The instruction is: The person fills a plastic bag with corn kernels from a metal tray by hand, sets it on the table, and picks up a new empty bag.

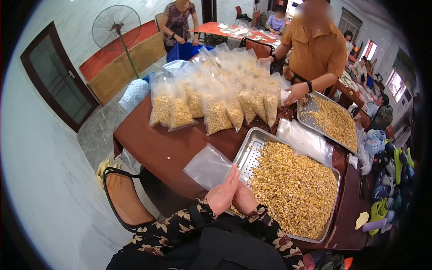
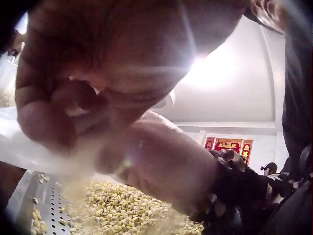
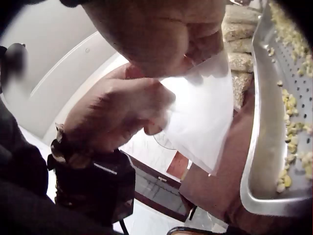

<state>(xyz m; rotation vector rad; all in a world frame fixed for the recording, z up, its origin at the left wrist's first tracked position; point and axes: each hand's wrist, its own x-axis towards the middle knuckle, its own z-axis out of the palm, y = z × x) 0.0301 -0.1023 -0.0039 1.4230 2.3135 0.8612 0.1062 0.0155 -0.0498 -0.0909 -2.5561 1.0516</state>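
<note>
The empty clear plastic bag (image 1: 208, 167) hangs above the brown worktop (image 1: 153, 144), just beside the near corner of the perforated metal tray of yellow corn kernels (image 1: 294, 189), and both hands pinch its near edge: the left hand (image 1: 222, 194) and the right hand (image 1: 245, 199) sit pressed together, fingers (image 3: 117, 110) curled on the film, apparently working its mouth open. No kernels show inside it, so filling this bag looks not yet begun, while the tray remains heaped. Farther along the worktop a cluster of filled clear bags of corn (image 1: 216, 96) stands upright, suggesting much bagging is done; beyond it another person in an orange shirt (image 1: 317, 49) reaches toward a second metal tray of kernels (image 1: 330, 119).
</note>
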